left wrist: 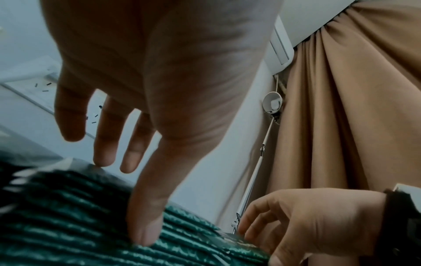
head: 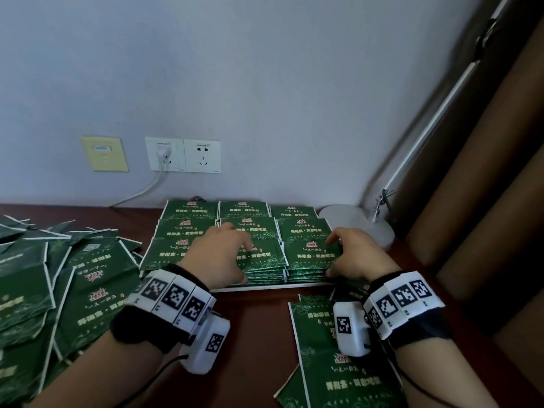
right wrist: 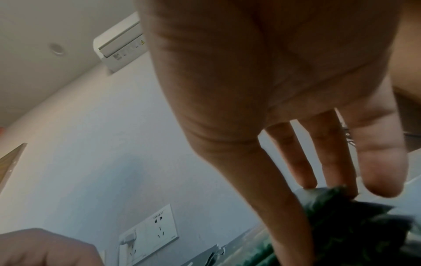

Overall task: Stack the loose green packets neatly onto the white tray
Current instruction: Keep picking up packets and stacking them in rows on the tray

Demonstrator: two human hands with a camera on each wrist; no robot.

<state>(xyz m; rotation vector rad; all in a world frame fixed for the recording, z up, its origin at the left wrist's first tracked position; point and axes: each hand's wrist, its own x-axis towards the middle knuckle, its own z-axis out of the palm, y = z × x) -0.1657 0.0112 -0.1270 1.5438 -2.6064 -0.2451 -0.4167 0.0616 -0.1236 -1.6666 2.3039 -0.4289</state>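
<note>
Dim, soft light; wide-angle bending at the edges; wrist views blurred, with the hands shadowed against the pale wall.

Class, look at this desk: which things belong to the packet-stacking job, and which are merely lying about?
Belong to the job:
stacked packets
white tray
loose packets
left hand
right hand

Merely lying about:
lamp base
wall sockets
curtain
</note>
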